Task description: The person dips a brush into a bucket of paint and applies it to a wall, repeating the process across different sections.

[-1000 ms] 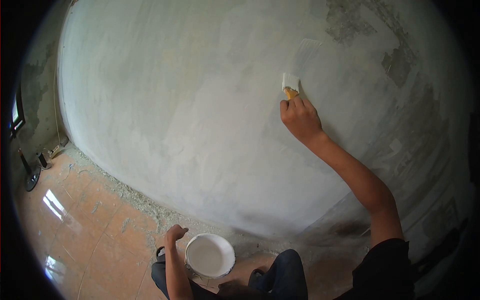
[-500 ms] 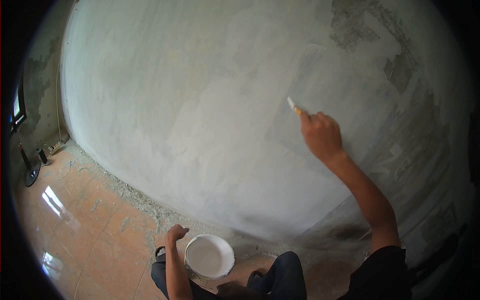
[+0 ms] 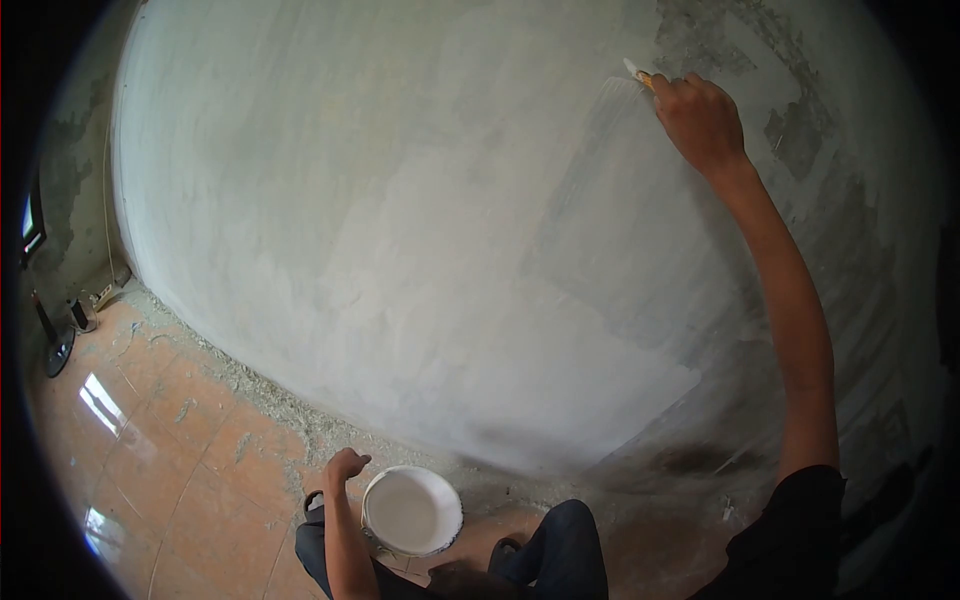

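My right hand [image 3: 700, 118] is wrapped round the yellow handle of a paintbrush [image 3: 632, 68], high on the wall. The brush's pale bristles point up and left, by the top of a streaked, damp-looking band on the grey-white wall [image 3: 430, 230]. Low at the left, my left hand [image 3: 347, 465] rests over my bent knee with its fingers curled in and nothing visible in them. Just right of it stands a white bucket [image 3: 457, 535] with whitish liquid inside.
Crumbly debris [image 3: 255, 390] lies along the wall's foot on the orange tiled floor [image 3: 190, 500]. Dark bare patches [image 3: 797, 135] show at the wall's upper right. Dark objects [image 3: 60, 350] and a power strip [image 3: 104, 296] sit in the far left corner.
My right hand has moved up and slightly right along the wall with the paintbrush. My left hand stays over the knee, and the view has shifted slightly.
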`<state>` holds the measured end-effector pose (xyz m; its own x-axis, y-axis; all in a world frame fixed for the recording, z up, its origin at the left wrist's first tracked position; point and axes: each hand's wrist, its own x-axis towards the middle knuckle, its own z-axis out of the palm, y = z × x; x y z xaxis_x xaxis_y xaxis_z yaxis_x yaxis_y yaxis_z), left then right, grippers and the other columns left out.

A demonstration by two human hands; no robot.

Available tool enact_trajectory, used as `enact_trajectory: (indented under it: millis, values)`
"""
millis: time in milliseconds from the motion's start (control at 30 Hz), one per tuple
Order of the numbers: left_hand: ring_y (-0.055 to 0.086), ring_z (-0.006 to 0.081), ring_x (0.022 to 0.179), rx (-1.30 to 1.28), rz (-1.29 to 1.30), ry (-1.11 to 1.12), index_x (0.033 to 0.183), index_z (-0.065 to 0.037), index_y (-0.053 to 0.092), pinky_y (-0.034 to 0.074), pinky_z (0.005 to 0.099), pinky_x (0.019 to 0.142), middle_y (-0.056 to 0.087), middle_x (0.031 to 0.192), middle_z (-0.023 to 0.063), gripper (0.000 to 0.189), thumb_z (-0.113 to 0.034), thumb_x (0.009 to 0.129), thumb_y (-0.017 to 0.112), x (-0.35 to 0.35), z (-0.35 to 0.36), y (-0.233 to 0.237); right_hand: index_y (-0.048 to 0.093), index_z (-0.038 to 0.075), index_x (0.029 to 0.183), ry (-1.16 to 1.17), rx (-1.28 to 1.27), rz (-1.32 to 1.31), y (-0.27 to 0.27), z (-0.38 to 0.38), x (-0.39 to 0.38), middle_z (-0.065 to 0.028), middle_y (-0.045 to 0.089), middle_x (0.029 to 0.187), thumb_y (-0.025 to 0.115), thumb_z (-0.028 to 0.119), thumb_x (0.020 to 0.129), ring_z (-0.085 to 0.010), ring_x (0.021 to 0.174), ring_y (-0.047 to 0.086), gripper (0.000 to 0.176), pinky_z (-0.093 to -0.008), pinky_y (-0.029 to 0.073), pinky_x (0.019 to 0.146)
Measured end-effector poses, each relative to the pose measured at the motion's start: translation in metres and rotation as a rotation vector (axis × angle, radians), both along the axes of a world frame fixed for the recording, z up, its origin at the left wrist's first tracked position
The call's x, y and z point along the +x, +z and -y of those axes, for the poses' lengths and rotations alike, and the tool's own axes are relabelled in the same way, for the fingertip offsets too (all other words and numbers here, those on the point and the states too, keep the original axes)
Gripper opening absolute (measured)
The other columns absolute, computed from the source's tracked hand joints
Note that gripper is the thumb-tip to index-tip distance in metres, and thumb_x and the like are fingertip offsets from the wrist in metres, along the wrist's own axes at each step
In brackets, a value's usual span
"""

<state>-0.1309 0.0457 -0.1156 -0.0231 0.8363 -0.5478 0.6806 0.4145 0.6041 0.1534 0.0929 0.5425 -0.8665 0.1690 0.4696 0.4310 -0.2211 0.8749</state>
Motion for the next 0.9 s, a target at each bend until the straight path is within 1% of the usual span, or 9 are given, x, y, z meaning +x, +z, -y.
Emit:
enact_trajectory:
  millis: [33,100,200,400,733,800,833,867,900]
  values:
    - [0.056,0.0358,0.092,0.005,0.001,0.000,0.088,0.006,0.061,0.044,0.0398,0.078,0.057,0.093,0.0266,0.052,-0.043,0.073,0.056,0.000,0.000,-0.001,0.059,0.007,0.076,0.001,-0.002,0.000,-0.001,-0.003,0.000,-0.0064,0.056,0.056,0.057,0.006,0.072,-0.0162,0.054,0.056,0.004,-0.0261,0.047,0.049]
    - [0.056,0.0358,0.092,0.007,-0.002,0.007,0.088,0.006,0.061,0.044,0.0398,0.078,0.057,0.093,0.0267,0.052,-0.043,0.073,0.056,-0.002,0.001,0.001,0.057,0.005,0.072,-0.084,-0.014,-0.028,-0.006,-0.010,-0.002,-0.0070,0.055,0.056,0.058,0.003,0.069,-0.0160,0.054,0.056,0.004,-0.0255,0.047,0.050]
    - [0.056,0.0359,0.092,0.028,0.011,0.008,0.088,0.006,0.061,0.043,0.0400,0.079,0.057,0.093,0.0266,0.051,-0.043,0.073,0.056,-0.001,0.004,0.002,0.055,0.005,0.068,-0.048,0.017,0.047,-0.015,-0.019,0.001,-0.0070,0.055,0.055,0.059,0.002,0.067,-0.0149,0.053,0.055,0.005,-0.0242,0.047,0.049]
    - [0.056,0.0363,0.091,0.015,-0.004,0.001,0.087,0.006,0.062,0.043,0.0406,0.079,0.057,0.093,0.0268,0.050,-0.042,0.073,0.057,0.001,0.002,0.003,0.050,0.007,0.058,-0.084,-0.037,0.058,-0.046,-0.014,-0.006,-0.0058,0.053,0.053,0.061,0.001,0.065,-0.0117,0.051,0.054,0.014,-0.0211,0.045,0.048]
    - [0.055,0.0371,0.092,0.026,0.002,0.009,0.088,0.007,0.061,0.043,0.0411,0.080,0.056,0.094,0.0280,0.052,-0.043,0.072,0.057,0.000,0.004,0.011,0.047,0.007,0.054,-0.038,-0.116,0.164,-0.100,-0.011,-0.007,-0.0042,0.050,0.048,0.062,0.002,0.061,-0.0118,0.055,0.052,0.017,-0.0215,0.044,0.050]
    - [0.055,0.0371,0.093,0.021,0.003,0.011,0.088,0.007,0.061,0.043,0.0411,0.080,0.056,0.095,0.0279,0.052,-0.043,0.073,0.057,0.000,0.003,0.002,0.046,0.007,0.052,-0.015,-0.124,0.203,-0.112,-0.012,-0.006,-0.0039,0.048,0.046,0.061,0.001,0.058,-0.0124,0.053,0.050,0.017,-0.0218,0.041,0.047]
    - [0.055,0.0311,0.071,0.106,-0.011,0.006,0.072,0.006,0.058,0.043,0.0393,0.066,0.055,0.073,0.0215,0.048,-0.042,0.073,0.057,-0.001,0.001,-0.010,0.046,0.007,0.052,-0.014,-0.127,0.205,-0.118,-0.012,-0.005,-0.0039,0.048,0.046,0.061,0.001,0.058,-0.0124,0.053,0.050,0.017,-0.0218,0.041,0.047]
    - [0.055,0.0250,0.049,0.191,-0.024,0.002,0.057,0.005,0.055,0.043,0.0376,0.051,0.053,0.052,0.0150,0.049,-0.041,0.073,0.057,-0.002,-0.001,-0.021,0.046,0.008,0.053,-0.047,-0.148,0.204,-0.125,-0.012,-0.004,-0.0037,0.048,0.048,0.061,0.001,0.060,-0.0117,0.052,0.049,0.017,-0.0215,0.041,0.047]
    - [0.055,0.0250,0.049,0.187,-0.022,0.002,0.057,0.005,0.055,0.043,0.0376,0.051,0.053,0.052,0.0150,0.049,-0.041,0.073,0.057,-0.001,0.000,-0.019,0.046,0.008,0.055,-0.079,-0.170,0.204,-0.132,-0.011,-0.003,-0.0034,0.048,0.050,0.060,0.002,0.061,-0.0109,0.051,0.048,0.017,-0.0212,0.041,0.047]
